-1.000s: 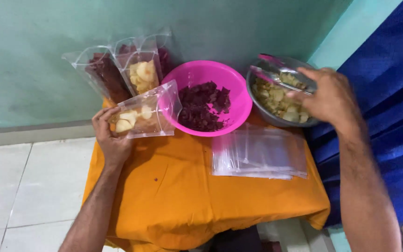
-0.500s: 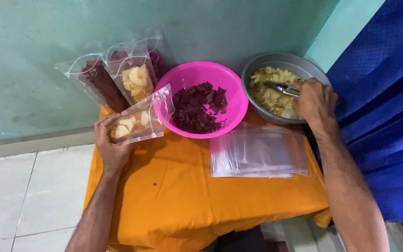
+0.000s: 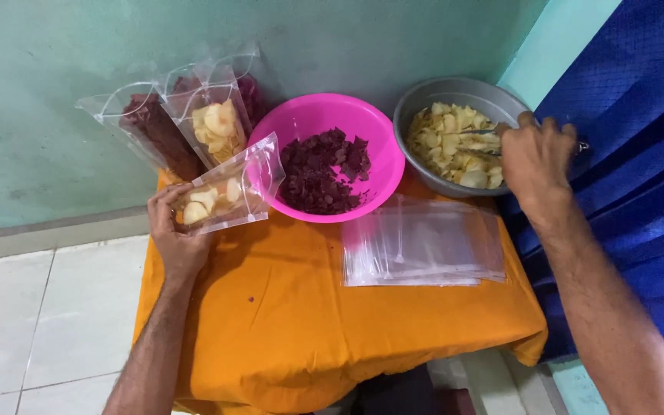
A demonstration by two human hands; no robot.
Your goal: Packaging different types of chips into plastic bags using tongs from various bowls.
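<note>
My left hand (image 3: 172, 230) holds a clear zip pouch (image 3: 228, 192) with a few pale yellow chips in it, its open mouth turned toward the pink bowl (image 3: 382, 138) of dark purple chips. My right hand (image 3: 536, 157) grips metal tongs (image 3: 479, 132) whose tips rest among the pale chips in the grey metal bowl (image 3: 455, 88) at the back right.
Filled pouches of purple chips (image 3: 151, 131) and yellow chips (image 3: 213, 127) lean against the green wall. A stack of empty clear pouches (image 3: 420, 246) lies on the orange tablecloth (image 3: 324, 323). A blue curtain (image 3: 639, 154) hangs at the right; white floor tiles lie at the left.
My right hand lowered the tongs into the grey bowl and then drew back toward its right rim. The left hand and its pouch shifted slightly left.
</note>
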